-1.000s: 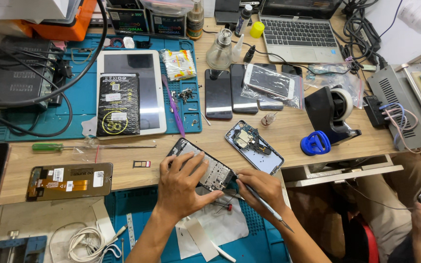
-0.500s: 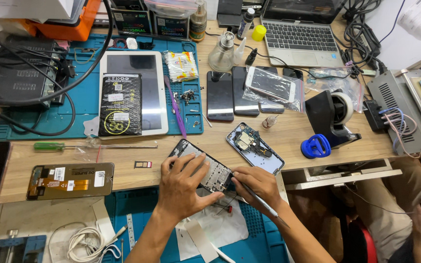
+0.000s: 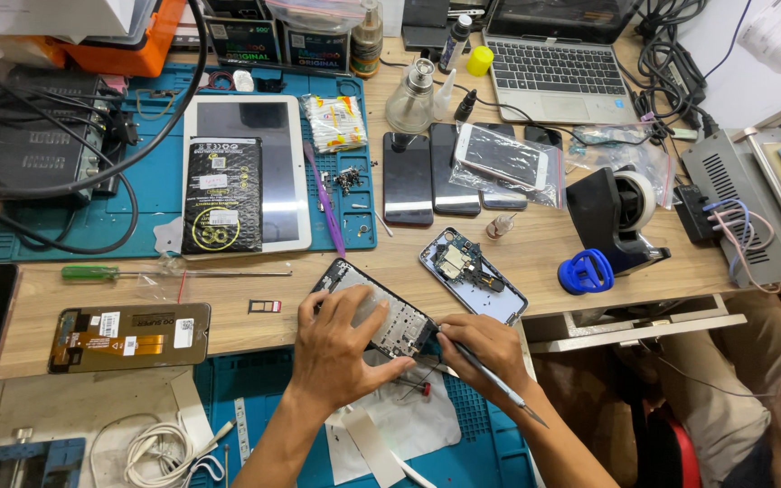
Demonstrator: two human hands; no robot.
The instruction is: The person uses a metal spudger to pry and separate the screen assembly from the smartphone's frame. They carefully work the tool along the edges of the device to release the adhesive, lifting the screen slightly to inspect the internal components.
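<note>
Still, little has shifted: the left hand [image 3: 341, 348] stays spread flat on the opened phone [image 3: 374, 309] at the bench's near edge, the right hand [image 3: 481, 348] pinching a thin tool [image 3: 499, 387] against its corner. A second opened phone [image 3: 474, 275] lies just beyond, a screen panel [image 3: 128, 336] well left.
</note>
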